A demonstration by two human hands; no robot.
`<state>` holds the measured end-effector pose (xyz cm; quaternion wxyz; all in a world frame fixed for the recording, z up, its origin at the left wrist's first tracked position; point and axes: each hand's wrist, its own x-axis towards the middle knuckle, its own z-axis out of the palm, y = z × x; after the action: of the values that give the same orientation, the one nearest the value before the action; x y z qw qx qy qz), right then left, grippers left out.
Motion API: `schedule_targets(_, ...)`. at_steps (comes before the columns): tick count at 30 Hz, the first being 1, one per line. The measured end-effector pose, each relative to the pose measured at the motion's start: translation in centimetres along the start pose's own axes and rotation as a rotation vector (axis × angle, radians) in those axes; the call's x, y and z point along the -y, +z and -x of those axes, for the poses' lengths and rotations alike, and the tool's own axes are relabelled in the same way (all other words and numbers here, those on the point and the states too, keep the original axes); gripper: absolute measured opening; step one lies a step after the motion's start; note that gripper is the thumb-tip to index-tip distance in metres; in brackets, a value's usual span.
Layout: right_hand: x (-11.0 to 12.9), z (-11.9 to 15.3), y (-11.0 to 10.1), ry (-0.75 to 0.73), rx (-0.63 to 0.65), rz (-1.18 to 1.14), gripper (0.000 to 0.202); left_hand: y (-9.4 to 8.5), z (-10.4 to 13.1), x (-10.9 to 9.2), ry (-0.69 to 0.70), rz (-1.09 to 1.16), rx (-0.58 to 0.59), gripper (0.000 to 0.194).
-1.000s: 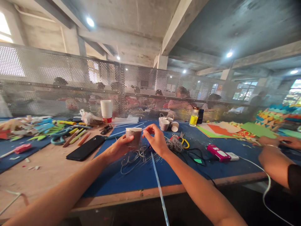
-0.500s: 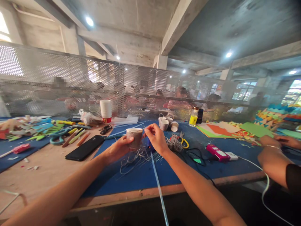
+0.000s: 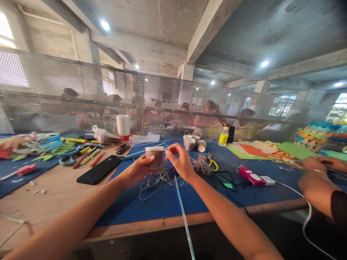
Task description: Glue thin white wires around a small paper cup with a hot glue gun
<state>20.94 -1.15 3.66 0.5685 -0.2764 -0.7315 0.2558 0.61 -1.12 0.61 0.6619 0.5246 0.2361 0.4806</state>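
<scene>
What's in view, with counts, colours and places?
Held cup: one, brownish, centre
Other cups: four, greyish, centre back
Cup stack: one, white, back left
Phone: one, black, left
Bottle: one, yellow, right
Small scissors: one, yellow, centre right
String tangles: two, grey, centre
Box: one, magenta, right
Paper sheets: several, multicoloured, right
Scraps: many, multicoloured, far left
Screen: one, grey, background
Other person's hands: two, far right
Left hand: one, holding cup
Right hand: one, beside cup

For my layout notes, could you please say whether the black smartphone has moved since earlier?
No; the black smartphone keeps its place relative to the central blue mat.
</scene>
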Motion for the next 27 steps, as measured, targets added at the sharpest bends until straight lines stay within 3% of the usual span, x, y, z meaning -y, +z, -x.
schedule_targets(4, 0.1, -0.1, 0.0, -0.045, 0.004, 0.017, 0.017, 0.5, 0.1, 0.1, -0.02, -0.02, 0.01, 0.046)
schedule_targets(12, -0.8, -0.6, -0.3, 0.009, -0.097, 0.062, 0.02, 0.1, -0.1, 0.3, -0.025, -0.006, 0.039, 0.045)
schedule_targets(18, -1.6, -0.5, -0.2, 0.049, -0.076, 0.115, 0.018, -0.8, -0.3, 0.6, -0.006, 0.046, 0.067, 0.04)
schedule_targets(27, -1.3, -0.4, -0.1, 0.107, -0.033, 0.081, 0.015, -0.4, -0.1, 0.3, 0.001, 0.075, 0.076, 0.041)
